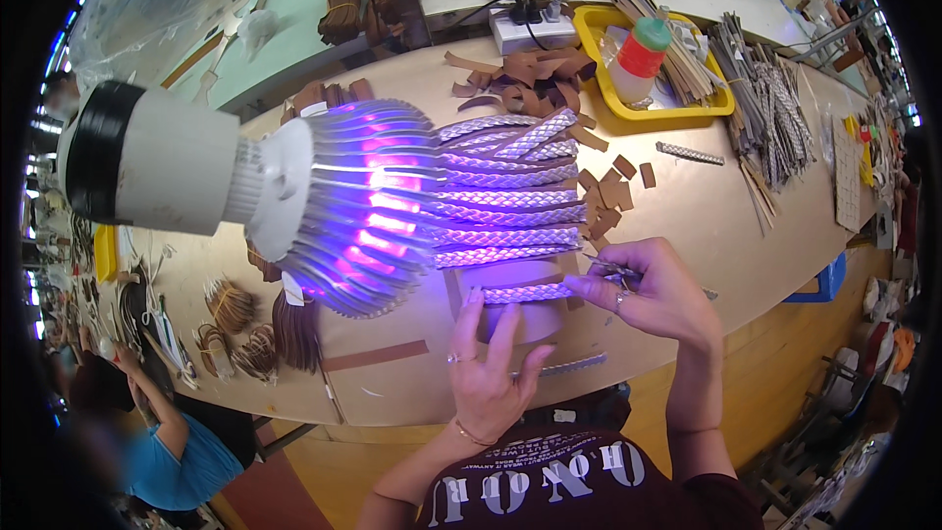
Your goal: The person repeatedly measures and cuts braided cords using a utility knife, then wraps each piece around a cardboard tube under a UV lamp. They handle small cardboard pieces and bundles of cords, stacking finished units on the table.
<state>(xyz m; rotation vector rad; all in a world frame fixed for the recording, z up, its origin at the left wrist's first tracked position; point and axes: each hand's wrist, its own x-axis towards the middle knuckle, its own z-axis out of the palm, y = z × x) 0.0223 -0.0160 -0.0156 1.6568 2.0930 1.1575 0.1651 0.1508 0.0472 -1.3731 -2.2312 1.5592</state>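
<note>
A short braided strap [530, 292] with a brown edge lies crosswise on a pale rounded block [525, 322] in front of me. My left hand [488, 368] has its fingers spread, with the fingertips pressing on the strap's left part. At the strap's right end is my right hand [648, 296], closed around a small metal tool [610, 266] with a thin tip. The tool looks like small scissors, but the fingers hide much of it. Just beyond, several braided straps [510, 211] lie side by side, their left ends hidden behind a lamp [363, 206] glowing purple.
Brown offcuts [610, 194] are scattered right of the straps. Farther back stand a yellow tray [677, 116] with a red-banded bottle [643, 54], and a white power strip [532, 31]. Bundles of strips [296, 329] lie at left. A person in blue [186, 461] sits at lower left.
</note>
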